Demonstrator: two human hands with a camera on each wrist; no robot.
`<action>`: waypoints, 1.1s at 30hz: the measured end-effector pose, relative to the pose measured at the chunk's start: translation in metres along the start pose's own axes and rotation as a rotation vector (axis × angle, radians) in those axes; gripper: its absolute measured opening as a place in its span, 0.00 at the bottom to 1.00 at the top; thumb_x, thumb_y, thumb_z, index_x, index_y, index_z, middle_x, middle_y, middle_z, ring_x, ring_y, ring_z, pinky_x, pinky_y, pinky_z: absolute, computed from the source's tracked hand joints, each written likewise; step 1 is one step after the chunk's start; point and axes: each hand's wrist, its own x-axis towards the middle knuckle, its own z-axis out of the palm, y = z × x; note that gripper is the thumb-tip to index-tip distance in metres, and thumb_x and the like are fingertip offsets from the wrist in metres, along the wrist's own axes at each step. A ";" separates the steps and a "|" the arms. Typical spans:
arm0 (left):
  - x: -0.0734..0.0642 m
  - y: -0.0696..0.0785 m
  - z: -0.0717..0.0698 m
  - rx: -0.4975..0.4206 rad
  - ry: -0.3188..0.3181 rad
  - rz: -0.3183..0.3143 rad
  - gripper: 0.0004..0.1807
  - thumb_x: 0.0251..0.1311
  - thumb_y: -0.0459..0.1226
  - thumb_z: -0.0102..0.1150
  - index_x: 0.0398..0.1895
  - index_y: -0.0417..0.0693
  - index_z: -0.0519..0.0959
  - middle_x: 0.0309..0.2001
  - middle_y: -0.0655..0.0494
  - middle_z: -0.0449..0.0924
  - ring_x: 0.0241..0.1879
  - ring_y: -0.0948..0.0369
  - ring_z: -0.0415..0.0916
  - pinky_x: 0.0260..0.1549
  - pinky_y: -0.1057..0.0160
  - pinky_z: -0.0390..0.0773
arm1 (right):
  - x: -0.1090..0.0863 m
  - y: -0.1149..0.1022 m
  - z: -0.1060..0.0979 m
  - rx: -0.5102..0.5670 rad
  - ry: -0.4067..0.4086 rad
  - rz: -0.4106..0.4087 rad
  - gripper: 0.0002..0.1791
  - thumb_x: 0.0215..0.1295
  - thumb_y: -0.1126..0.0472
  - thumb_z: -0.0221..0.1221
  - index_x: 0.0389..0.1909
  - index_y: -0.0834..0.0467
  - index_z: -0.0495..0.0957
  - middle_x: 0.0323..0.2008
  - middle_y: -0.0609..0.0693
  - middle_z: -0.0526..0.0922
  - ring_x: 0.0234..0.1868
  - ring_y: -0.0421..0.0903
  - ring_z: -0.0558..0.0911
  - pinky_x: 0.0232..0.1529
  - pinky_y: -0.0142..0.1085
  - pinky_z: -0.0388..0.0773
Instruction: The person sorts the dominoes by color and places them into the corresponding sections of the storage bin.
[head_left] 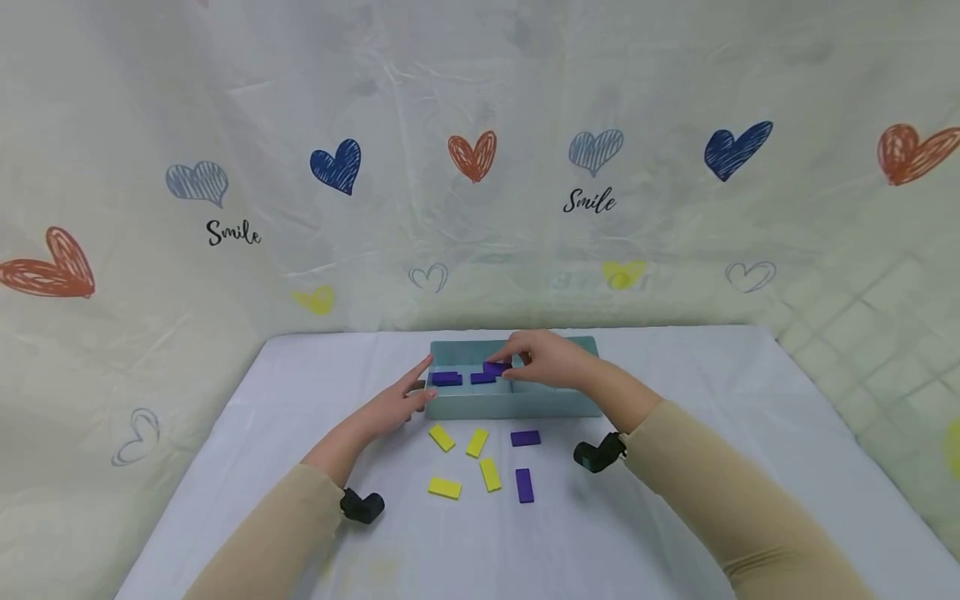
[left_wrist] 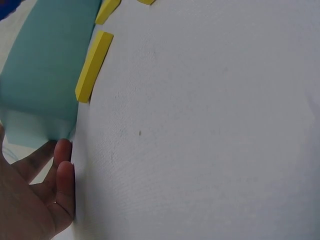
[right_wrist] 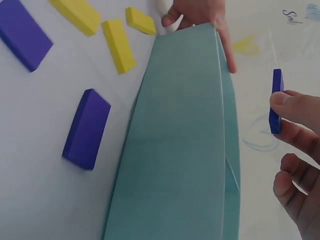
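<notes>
Above the left compartment of a teal two-part box (head_left: 517, 407), my right hand (head_left: 553, 358) pinches a purple block (right_wrist: 275, 102) between thumb and fingertips. Inside that compartment lie other purple blocks (head_left: 447, 379), in a row along its length. My left hand (head_left: 392, 408) rests with spread, fairly straight fingers against the box's left end, and holds nothing. In front of the box, several yellow blocks (head_left: 446, 487) lie scattered on the left. To their right are two purple blocks, one lying crosswise (head_left: 525, 438) and one lengthwise (right_wrist: 87, 129).
A white cloth (head_left: 660, 533) covers the table. Behind it hangs a pale sheet (head_left: 525, 242) printed with hearts and "Smile". The box's right compartment is partly hidden by my right hand and wrist. Each wrist wears a small black camera (head_left: 598, 454).
</notes>
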 end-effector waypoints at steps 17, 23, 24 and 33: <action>0.000 -0.002 -0.001 -0.015 0.003 -0.017 0.38 0.70 0.58 0.49 0.77 0.84 0.43 0.74 0.45 0.59 0.58 0.49 0.75 0.58 0.42 0.72 | 0.059 -0.004 0.021 -0.121 -0.102 0.060 0.16 0.67 0.56 0.64 0.55 0.43 0.84 0.38 0.39 0.80 0.36 0.41 0.76 0.39 0.33 0.77; 0.002 -0.004 -0.001 -0.010 0.002 -0.001 0.37 0.70 0.58 0.49 0.76 0.86 0.43 0.74 0.46 0.59 0.58 0.49 0.76 0.57 0.43 0.73 | 0.070 -0.003 0.028 -0.194 -0.122 0.099 0.16 0.67 0.56 0.64 0.54 0.43 0.84 0.40 0.40 0.80 0.40 0.40 0.77 0.48 0.36 0.77; 0.002 -0.004 -0.001 -0.008 0.003 -0.002 0.37 0.70 0.58 0.49 0.76 0.86 0.43 0.74 0.46 0.59 0.58 0.49 0.76 0.57 0.43 0.73 | 0.072 -0.003 0.029 -0.205 -0.126 0.106 0.16 0.67 0.57 0.64 0.54 0.44 0.84 0.40 0.40 0.80 0.41 0.40 0.77 0.49 0.37 0.77; 0.002 -0.002 -0.001 0.004 0.001 -0.005 0.38 0.71 0.56 0.49 0.78 0.79 0.42 0.73 0.44 0.60 0.57 0.50 0.76 0.56 0.43 0.74 | 0.080 -0.002 0.041 -0.290 -0.150 0.155 0.15 0.67 0.58 0.64 0.54 0.46 0.84 0.46 0.43 0.82 0.45 0.40 0.78 0.54 0.38 0.76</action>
